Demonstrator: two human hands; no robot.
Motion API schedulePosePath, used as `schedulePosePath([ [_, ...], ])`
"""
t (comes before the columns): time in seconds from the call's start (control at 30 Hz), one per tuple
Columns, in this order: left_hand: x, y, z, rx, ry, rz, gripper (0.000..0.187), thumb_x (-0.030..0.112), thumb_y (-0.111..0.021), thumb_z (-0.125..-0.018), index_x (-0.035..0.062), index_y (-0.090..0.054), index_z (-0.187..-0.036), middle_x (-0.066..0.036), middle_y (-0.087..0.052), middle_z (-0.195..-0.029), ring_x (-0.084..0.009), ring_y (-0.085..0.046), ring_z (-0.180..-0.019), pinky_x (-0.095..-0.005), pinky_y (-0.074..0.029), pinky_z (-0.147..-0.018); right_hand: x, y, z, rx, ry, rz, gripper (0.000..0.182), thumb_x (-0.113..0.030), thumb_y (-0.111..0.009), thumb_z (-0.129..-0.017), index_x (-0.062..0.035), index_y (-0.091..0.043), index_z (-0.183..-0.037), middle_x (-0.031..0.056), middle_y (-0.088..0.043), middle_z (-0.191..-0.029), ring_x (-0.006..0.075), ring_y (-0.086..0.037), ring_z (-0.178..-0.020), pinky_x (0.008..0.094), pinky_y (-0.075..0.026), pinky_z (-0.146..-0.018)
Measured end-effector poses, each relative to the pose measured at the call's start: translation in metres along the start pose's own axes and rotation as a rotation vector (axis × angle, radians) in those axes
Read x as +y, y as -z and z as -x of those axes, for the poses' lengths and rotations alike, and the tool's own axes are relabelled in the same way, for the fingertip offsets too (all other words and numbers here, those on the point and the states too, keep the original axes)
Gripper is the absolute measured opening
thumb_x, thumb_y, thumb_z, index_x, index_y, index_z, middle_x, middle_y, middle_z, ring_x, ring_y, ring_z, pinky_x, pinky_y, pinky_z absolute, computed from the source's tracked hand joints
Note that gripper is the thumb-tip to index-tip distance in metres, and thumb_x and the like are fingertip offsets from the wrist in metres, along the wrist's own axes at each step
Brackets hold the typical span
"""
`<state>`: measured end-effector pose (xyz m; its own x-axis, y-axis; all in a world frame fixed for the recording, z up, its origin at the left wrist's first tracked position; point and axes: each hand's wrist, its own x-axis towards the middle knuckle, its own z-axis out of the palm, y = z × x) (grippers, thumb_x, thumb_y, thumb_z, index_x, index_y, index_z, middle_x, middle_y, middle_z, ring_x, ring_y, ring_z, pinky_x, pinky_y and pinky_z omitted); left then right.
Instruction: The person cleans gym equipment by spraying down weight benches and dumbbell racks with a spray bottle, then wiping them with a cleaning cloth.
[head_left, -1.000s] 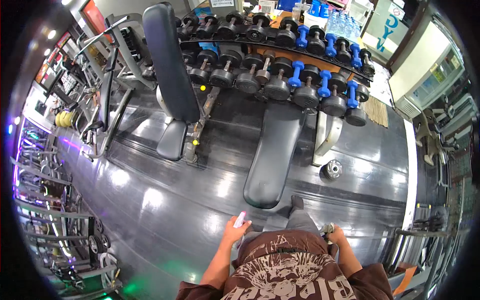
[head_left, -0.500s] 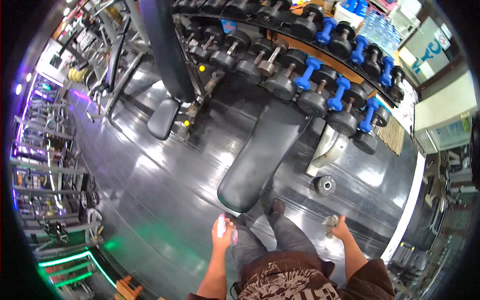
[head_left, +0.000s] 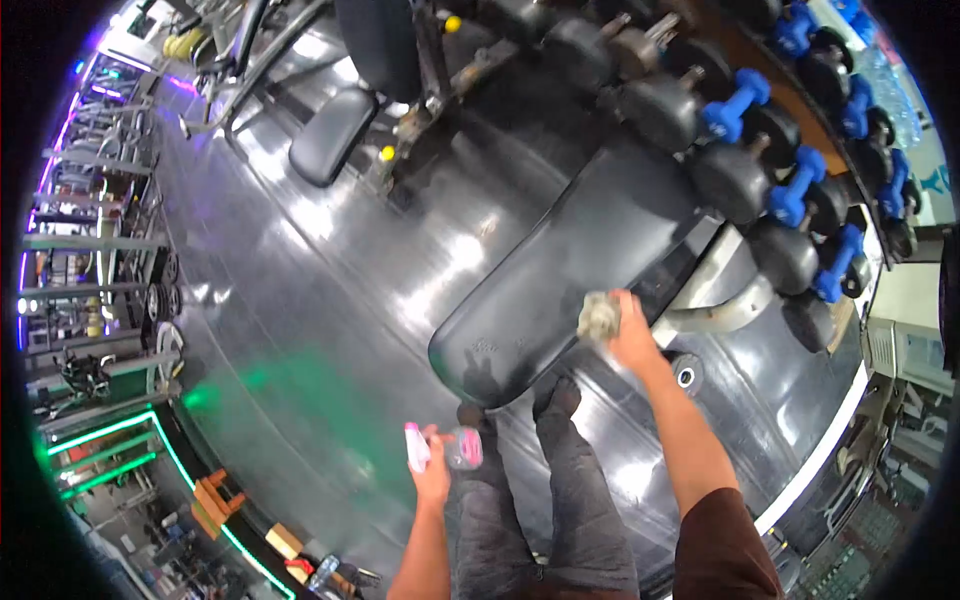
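A spray bottle (head_left: pixel 464 449) with a pink and white trigger head is gripped in my left hand (head_left: pixel 431 467), low in front of my legs. My right hand (head_left: pixel 632 335) holds a crumpled, pale grey-green cloth (head_left: pixel 599 316), reaching out over the right edge of the padded bench. The black bench pad (head_left: pixel 560 270) runs diagonally from near my feet up toward the dumbbells, and a dark reflection shows on its near end. The cloth overlaps the pad in this view.
Dumbbells, black ones and blue ones (head_left: pixel 797 187), line a rack at the upper right. A pale metal bench frame (head_left: pixel 712 290) and a round weight plate (head_left: pixel 686 375) stand right of the pad. Another machine's seat (head_left: pixel 333 137) is at upper left. Glossy black flooring (head_left: pixel 300 330) spreads leftward.
My right hand has moved up and forward with the cloth, from beside my leg to over the bench. The spray bottle has turned outward in my left hand. The view has shifted closer to the bench.
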<state>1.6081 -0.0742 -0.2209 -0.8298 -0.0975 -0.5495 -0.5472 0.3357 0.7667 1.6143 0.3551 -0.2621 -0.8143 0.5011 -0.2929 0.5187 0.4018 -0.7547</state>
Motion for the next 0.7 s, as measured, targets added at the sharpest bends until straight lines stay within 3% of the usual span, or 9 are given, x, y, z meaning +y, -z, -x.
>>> schedulePosePath([
  [0.03,0.007,-0.003,-0.012,0.038,-0.002,0.074,0.037,0.023,-0.064,-0.1,-0.0029,-0.059,-0.125,-0.008,-0.069,-0.1,-0.0162,-0.063,-0.097,-0.0333,-0.049,-0.092,0.019,-0.019,-0.018,0.042,0.089,0.12,0.066,0.005,-0.072,-0.075,-0.0136,-0.05,-0.134,0.0217,-0.051,-0.132,0.046,-0.054,-0.121,0.0483,-0.048,-0.102],
  [0.07,-0.006,-0.002,-0.034,0.071,-0.054,0.052,0.04,0.029,-0.064,-0.1,0.0005,-0.057,-0.127,-0.006,-0.069,-0.098,-0.0129,-0.058,-0.088,-0.0301,-0.045,-0.08,0.037,-0.036,-0.035,0.088,0.183,0.241,0.067,0.004,-0.073,-0.075,-0.016,-0.05,-0.135,0.0209,-0.05,-0.133,0.0461,-0.054,-0.12,0.0486,-0.048,-0.102],
  [0.13,-0.031,0.007,-0.073,0.134,-0.147,0.006,0.047,0.04,-0.064,-0.1,0.0074,-0.054,-0.132,-0.002,-0.067,-0.096,-0.0064,-0.049,-0.07,-0.0238,-0.038,-0.057,0.043,-0.063,-0.059,0.156,0.119,0.288,0.067,0.004,-0.072,-0.076,-0.0204,-0.051,-0.136,0.0209,-0.049,-0.134,0.0477,-0.053,-0.118,0.0497,-0.048,-0.102],
  [0.23,-0.027,0.011,-0.12,0.223,-0.07,0.05,0.037,0.025,-0.067,-0.1,-0.0041,-0.06,-0.122,-0.008,-0.069,-0.102,-0.0171,-0.064,-0.097,-0.0335,-0.05,-0.09,0.032,-0.108,-0.056,0.158,-0.031,0.542,0.061,-0.007,-0.072,-0.08,-0.0227,-0.052,-0.136,0.019,-0.048,-0.133,0.045,-0.052,-0.117,0.0533,-0.05,-0.097],
  [0.33,-0.03,0.023,-0.146,0.119,-0.115,0.017,0.039,0.029,-0.07,-0.099,-0.0043,-0.063,-0.118,-0.008,-0.069,-0.102,-0.0164,-0.064,-0.096,-0.0328,-0.051,-0.088,0.028,-0.181,-0.02,0.17,-0.108,0.715,0.061,-0.018,-0.075,-0.078,-0.0183,-0.052,-0.136,0.0213,-0.048,-0.127,0.041,-0.053,-0.107,0.0498,-0.049,-0.091],
  [0.47,-0.057,0.015,-0.185,0.195,-0.265,0.021,0.035,0.035,-0.072,-0.097,0.0014,-0.068,-0.106,-0.002,-0.066,-0.091,-0.0132,-0.057,-0.078,-0.0307,-0.049,-0.075,0.0,-0.285,0.071,-0.084,0.162,0.768,0.069,-0.034,-0.079,-0.072,-0.019,-0.057,-0.135,0.0207,-0.049,-0.13,0.0427,-0.047,-0.114,0.0597,-0.037,-0.1],
  [0.6,-0.071,-0.012,-0.237,0.233,-0.443,-0.157,0.036,0.032,-0.077,-0.093,-0.002,-0.067,-0.1,-0.013,-0.061,-0.112,-0.0223,-0.059,-0.103,-0.0369,-0.048,-0.091,0.003,-0.286,0.069,-0.106,0.45,0.777,0.061,-0.04,-0.08,-0.069,-0.0223,-0.062,-0.124,0.0143,-0.052,-0.125,0.0354,-0.05,-0.111,0.0514,-0.044,-0.091],
  [0.67,-0.081,-0.031,-0.266,0.26,-0.461,-0.205,0.035,0.031,-0.078,-0.091,-0.0013,-0.066,-0.095,-0.016,-0.057,-0.117,-0.0261,-0.055,-0.113,-0.0386,-0.045,-0.096,-0.001,-0.245,0.024,-0.346,0.29,1.018,0.042,-0.025,-0.072,-0.077,-0.0212,-0.064,-0.118,0.0123,-0.057,-0.109,0.0325,-0.054,-0.099,0.0445,-0.045,-0.084],
  [0.7,-0.087,-0.041,-0.278,0.272,-0.468,-0.23,0.034,0.03,-0.079,-0.09,-0.0009,-0.065,-0.092,-0.017,-0.055,-0.119,-0.0279,-0.053,-0.118,-0.0395,-0.044,-0.098,-0.007,-0.219,0.001,-0.222,0.345,1.044,0.038,-0.02,-0.068,-0.081,-0.0163,-0.065,-0.118,0.0136,-0.058,-0.109,0.0331,-0.054,-0.101,0.045,-0.046,-0.087],
])
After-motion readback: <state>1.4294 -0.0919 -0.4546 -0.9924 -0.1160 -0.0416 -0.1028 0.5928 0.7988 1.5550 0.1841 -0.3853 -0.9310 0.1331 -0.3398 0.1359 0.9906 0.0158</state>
